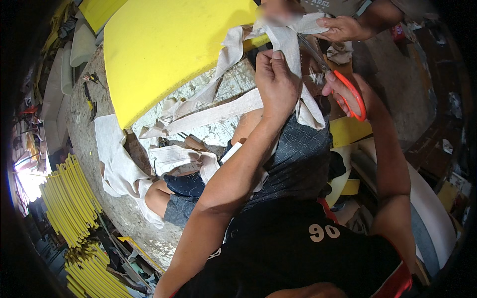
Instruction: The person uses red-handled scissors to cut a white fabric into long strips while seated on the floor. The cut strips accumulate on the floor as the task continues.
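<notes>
My left hand (279, 84) is closed on an off-white fabric strip (287, 43), gripping it between thumb and fingers. The strip hangs down past my wrist over my lap. In my right hand (342, 94) is a pair of scissors (358, 99) with orange handles, its blades pointing up beside the cloth. Whether the blades are apart or touch the fabric, I cannot tell. Another person's hand (343, 29) holds the far end of the cloth across from me. More off-white strips (213, 115) trail left over the worn work surface and my legs.
A large yellow foam sheet (169, 54) covers the far part of the worn table (82, 126). Pliers (91, 102) lie at its left edge. Stacked yellow strips (72, 198) stand at lower left. A pale roll (432, 218) and yellow foam pieces (350, 131) are at my right.
</notes>
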{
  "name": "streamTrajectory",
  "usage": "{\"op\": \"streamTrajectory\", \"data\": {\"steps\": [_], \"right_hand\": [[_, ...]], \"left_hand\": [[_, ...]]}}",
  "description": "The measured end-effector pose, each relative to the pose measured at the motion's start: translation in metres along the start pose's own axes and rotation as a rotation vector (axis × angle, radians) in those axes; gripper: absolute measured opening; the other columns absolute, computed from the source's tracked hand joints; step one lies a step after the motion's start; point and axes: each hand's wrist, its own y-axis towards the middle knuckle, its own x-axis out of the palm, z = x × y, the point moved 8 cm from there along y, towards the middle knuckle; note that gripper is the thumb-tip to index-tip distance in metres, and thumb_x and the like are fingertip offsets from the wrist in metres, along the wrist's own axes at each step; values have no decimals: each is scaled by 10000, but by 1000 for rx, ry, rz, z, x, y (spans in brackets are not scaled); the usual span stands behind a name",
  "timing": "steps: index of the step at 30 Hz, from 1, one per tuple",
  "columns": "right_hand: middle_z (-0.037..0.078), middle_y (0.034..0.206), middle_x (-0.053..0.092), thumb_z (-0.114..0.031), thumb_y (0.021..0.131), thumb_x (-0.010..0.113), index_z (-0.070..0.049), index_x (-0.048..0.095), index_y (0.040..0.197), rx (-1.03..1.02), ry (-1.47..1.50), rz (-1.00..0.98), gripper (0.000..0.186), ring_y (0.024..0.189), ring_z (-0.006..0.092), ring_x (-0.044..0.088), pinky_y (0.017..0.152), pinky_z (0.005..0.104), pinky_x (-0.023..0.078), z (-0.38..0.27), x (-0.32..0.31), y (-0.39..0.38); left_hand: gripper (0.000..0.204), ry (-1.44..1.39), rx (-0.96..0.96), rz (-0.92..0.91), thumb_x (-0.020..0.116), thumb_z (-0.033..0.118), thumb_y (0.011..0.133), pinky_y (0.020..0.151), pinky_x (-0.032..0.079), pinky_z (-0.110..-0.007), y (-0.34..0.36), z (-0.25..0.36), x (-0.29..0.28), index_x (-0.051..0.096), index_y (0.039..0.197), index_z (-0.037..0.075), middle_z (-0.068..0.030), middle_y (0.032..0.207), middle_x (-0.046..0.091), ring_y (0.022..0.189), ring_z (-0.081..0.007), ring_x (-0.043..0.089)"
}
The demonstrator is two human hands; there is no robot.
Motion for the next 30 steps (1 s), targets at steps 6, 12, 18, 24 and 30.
{"op": "streamTrajectory", "data": {"steps": [6,12,18,24,30], "right_hand": [[-42,563,428,-589,1007,534,-35,649,852,-45,31,28,587,446,59,420,427,240,358,-1,-1,3],[-40,570,429,-577,1003,554,-45,656,858,-133,-82,32,560,465,52,426,447,236,367,-14,-4,-3],[-36,568,429,-575,1004,553,-44,655,861,-1,-16,71,560,470,51,432,453,235,364,-5,-3,-9],[-57,575,493,-710,887,637,-95,671,891,3,36,-14,616,471,48,466,464,213,405,7,-7,7],[-56,573,489,-741,865,635,-103,661,870,12,1,-16,638,478,51,475,466,215,409,2,-7,6]], "left_hand": [[184,-21,-17,-14,477,151,1083,567,360,-240,-1,1,1,528,982,6,15,730,482,649,-53,402],[186,16,25,-6,483,150,1080,570,368,-248,-1,4,-1,534,973,7,12,720,484,647,-60,407],[199,-30,-36,5,487,160,1080,584,383,-256,-1,-7,-8,546,971,4,8,724,489,651,-67,412],[202,-46,-36,-9,486,164,1080,587,383,-255,-1,-10,-8,545,975,2,4,728,494,653,-68,413],[196,-8,-31,-8,486,161,1080,586,385,-254,-1,-6,-9,544,979,2,0,728,501,653,-67,422]]}}
